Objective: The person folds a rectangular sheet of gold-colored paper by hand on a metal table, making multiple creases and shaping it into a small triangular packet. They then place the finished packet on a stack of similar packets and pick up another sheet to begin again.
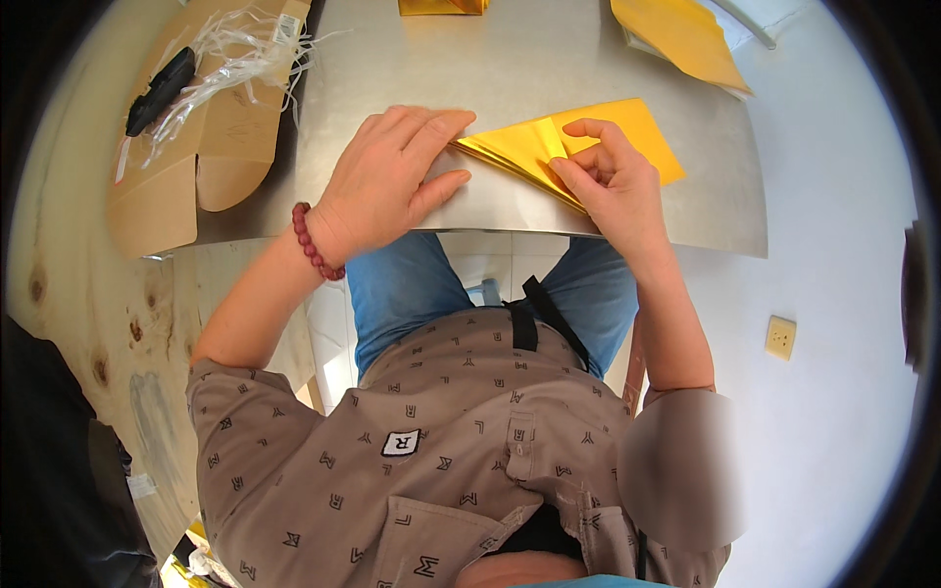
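A shiny gold folded paper (524,152) lies on the metal table in front of me. Its narrow layered tip points left, and a wider flat part spreads to the right. My left hand (397,171), with a dark red bead bracelet (312,243) at the wrist, rests at the narrow tip. Its index finger is stretched out by the tip, and its thumb is spread apart and lower. My right hand (618,181) pinches an upper layer of the paper between thumb and a curled finger; the index finger arches above.
A metal table (392,64) curves around the work. On the left sits an opened cardboard box (235,147) with clear plastic strips (230,59) and a black object (162,90). More gold paper (686,44) lies far right, and a gold piece (441,5) at the far edge.
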Available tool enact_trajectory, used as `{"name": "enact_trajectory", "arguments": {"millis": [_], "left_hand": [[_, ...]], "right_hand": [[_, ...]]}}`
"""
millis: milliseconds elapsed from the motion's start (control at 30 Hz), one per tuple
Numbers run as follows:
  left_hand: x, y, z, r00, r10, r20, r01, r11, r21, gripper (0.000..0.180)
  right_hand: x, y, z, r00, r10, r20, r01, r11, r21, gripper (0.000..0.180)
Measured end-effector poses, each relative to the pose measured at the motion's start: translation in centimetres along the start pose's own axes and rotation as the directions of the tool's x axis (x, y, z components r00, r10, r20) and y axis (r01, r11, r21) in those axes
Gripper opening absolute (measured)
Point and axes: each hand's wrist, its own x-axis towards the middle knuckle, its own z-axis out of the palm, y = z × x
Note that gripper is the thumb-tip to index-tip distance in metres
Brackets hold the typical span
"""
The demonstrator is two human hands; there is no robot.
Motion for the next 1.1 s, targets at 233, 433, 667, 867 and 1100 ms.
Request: {"name": "enact_trajectory", "arguments": {"millis": [233, 433, 667, 867, 1100], "left_hand": [[-1.3, 4.5, 1.0, 0.991, 0.088, 0.106, -0.076, 0.991, -0.109, 0.058], [-1.8, 4.5, 1.3, 0.987, 0.021, 0.157, -0.006, 0.996, -0.093, 0.068], [-2.4, 4.2, 0.8, 0.978, -0.032, 0.207, 0.056, 0.992, -0.110, 0.073], [-2.5, 3.9, 1.0, 0.974, -0.039, 0.222, 0.068, 0.990, -0.126, 0.076], [-2.5, 3.7, 1.2, 0.974, -0.047, 0.222, 0.081, 0.986, -0.149, 0.080]], "right_hand": [[0.0, -0.4, 0.0, 0.996, 0.085, 0.038, -0.086, 0.996, 0.034, 0.034], [-0.1, -0.4, 0.2, 0.995, 0.101, 0.018, -0.102, 0.992, 0.073, 0.033], [0.0, -0.1, 0.2, 0.990, 0.138, 0.024, -0.140, 0.978, 0.152, 0.035], [-0.1, 0.3, 0.4, 0.990, 0.140, 0.018, -0.140, 0.967, 0.213, 0.035], [0.0, 0.4, 0.3, 0.987, 0.159, 0.008, -0.157, 0.957, 0.242, 0.037]]}}
